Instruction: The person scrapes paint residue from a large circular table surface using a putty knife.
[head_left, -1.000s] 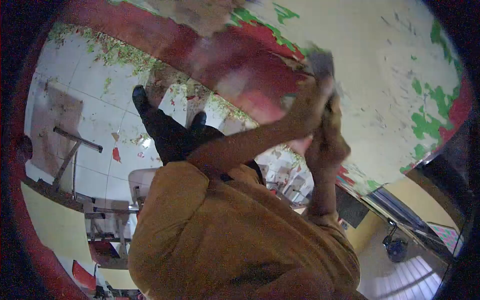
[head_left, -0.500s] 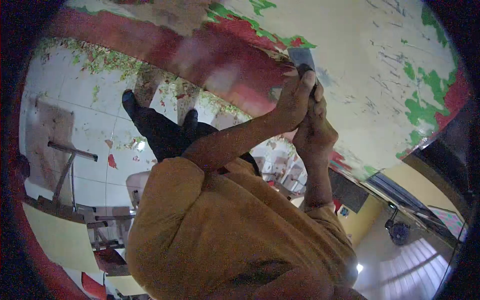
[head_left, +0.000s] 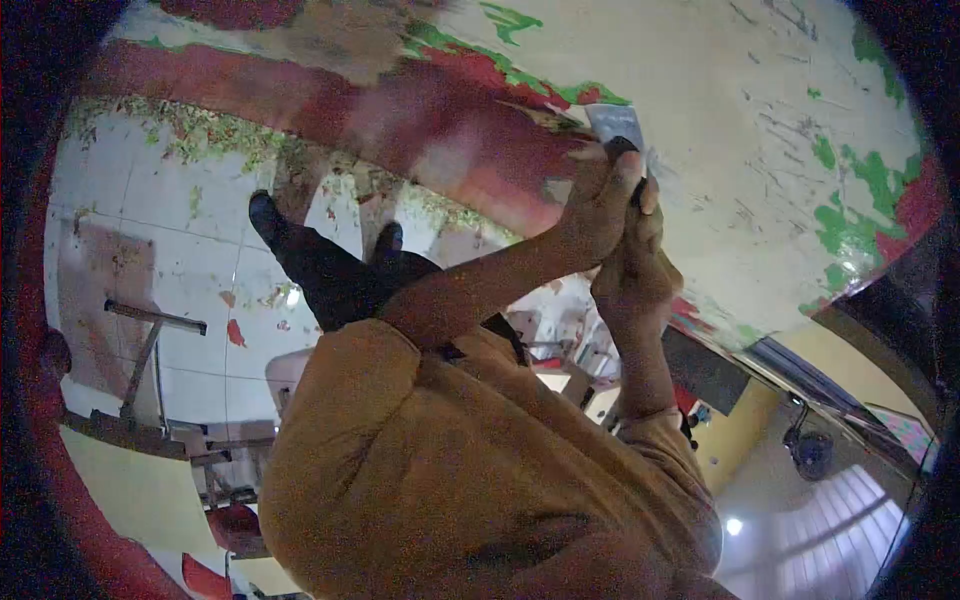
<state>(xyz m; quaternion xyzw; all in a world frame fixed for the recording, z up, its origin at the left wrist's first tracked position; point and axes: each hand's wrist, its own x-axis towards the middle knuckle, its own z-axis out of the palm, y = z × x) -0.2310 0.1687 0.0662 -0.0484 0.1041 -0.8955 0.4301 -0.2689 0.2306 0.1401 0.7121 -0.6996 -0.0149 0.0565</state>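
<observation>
A paint scraper (head_left: 616,123) with a flat grey blade and a dark handle lies against the wall (head_left: 720,190). Its edge meets the border of a green and red paint patch (head_left: 590,95). My left hand (head_left: 592,215) is closed around the handle, thumb towards the blade. Just beside it, my right hand (head_left: 640,265) is closed on the same tool from the other side, its fingers overlapping the left. Most of the handle is hidden by the hands. Cream wall surface shows around the blade, with scratches and ragged green remnants.
Paint flakes (head_left: 200,130) litter the tiled floor (head_left: 190,370) along the red lower wall (head_left: 250,85). My shoes (head_left: 268,215) stand near the flakes. Desks (head_left: 140,480) with metal legs and chairs are at lower left. A fan (head_left: 812,455) hangs at lower right.
The whole view has shifted slightly. The scraper blade has moved a little to the right along the paint edge; both hands keep their hold.
</observation>
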